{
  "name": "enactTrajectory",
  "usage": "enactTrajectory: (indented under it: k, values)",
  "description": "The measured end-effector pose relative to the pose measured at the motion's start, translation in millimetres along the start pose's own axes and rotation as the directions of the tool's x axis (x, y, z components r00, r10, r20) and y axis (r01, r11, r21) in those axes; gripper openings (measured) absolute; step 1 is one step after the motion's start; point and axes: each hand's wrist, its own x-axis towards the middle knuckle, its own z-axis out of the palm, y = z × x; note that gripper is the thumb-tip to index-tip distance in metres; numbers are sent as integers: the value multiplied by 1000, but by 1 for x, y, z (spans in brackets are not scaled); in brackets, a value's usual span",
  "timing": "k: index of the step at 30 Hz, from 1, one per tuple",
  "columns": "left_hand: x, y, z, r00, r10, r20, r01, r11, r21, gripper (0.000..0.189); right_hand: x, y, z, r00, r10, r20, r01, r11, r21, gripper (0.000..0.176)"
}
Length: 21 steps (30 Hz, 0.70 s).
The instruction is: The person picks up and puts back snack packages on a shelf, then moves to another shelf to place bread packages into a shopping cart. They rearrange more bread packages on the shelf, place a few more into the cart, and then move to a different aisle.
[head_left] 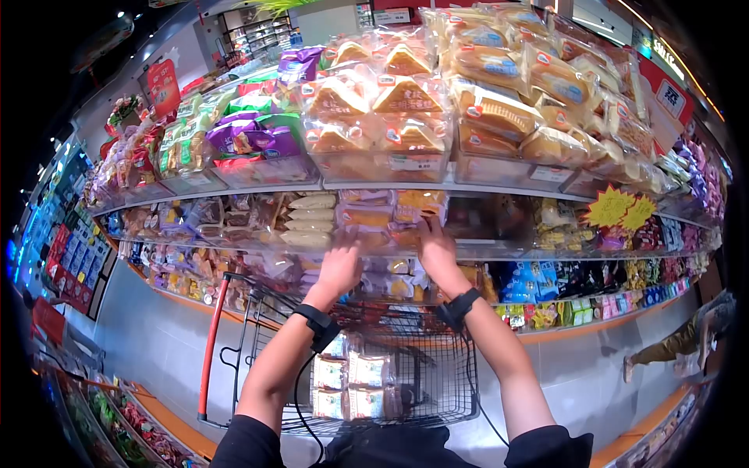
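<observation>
Purple-and-yellow packaged snacks (pixel 368 216) lie stacked on the middle shelf in front of me. At the left side of this stack is my left hand (pixel 341 261), its fingers stretched forward at the packs and partly blurred. My right hand (pixel 437 246) is at the stack's right side, with the fingers apart and touching the packs' edge. I cannot see a pack lifted in either hand. Pale, long wrapped pastries (pixel 310 218) lie just left of the stack. Each wrist wears a black band with a cable.
A wire shopping cart (pixel 445 382) with a red handle (pixel 212 351) stands below my arms, holding several white packs (pixel 367 370). Wrapped sandwich cakes (pixel 406 93) and bread (pixel 488 66) fill the upper shelf. A yellow starburst sign (pixel 611 209) hangs at right. Another person (pixel 679 339) stands far right.
</observation>
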Motion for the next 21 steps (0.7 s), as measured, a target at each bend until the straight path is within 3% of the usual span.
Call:
enactTrajectory:
  k: [2,5,11,12,15,19,21]
  values:
    - [-2,-1,1,1000,14,-23,-14,1000,10,69,2,-3,-8,994,79,81,-86,993,81,32]
    - [-8,1,-3,995,63,-74,-62,998,13,69,-1,-12,-21,978,208,14,-207,963,176,34]
    - [-13,12,-15,989,83,-118,-85,996,-15,72,2,11,-30,919,305,-251,-223,925,308,55]
    - [-12,11,-15,987,97,-129,-102,994,-29,73,3,19,-26,937,299,-181,-227,914,336,65]
    - [-6,5,-15,977,115,-180,-119,993,-15,71,15,35,-6,914,405,3,-372,837,402,68]
    - [19,-2,-28,980,10,-198,-39,989,-145,64,29,43,3,856,498,142,-501,727,470,64]
    - [29,4,-47,990,-142,9,141,975,-169,63,36,38,0,887,454,83,-454,826,333,61]
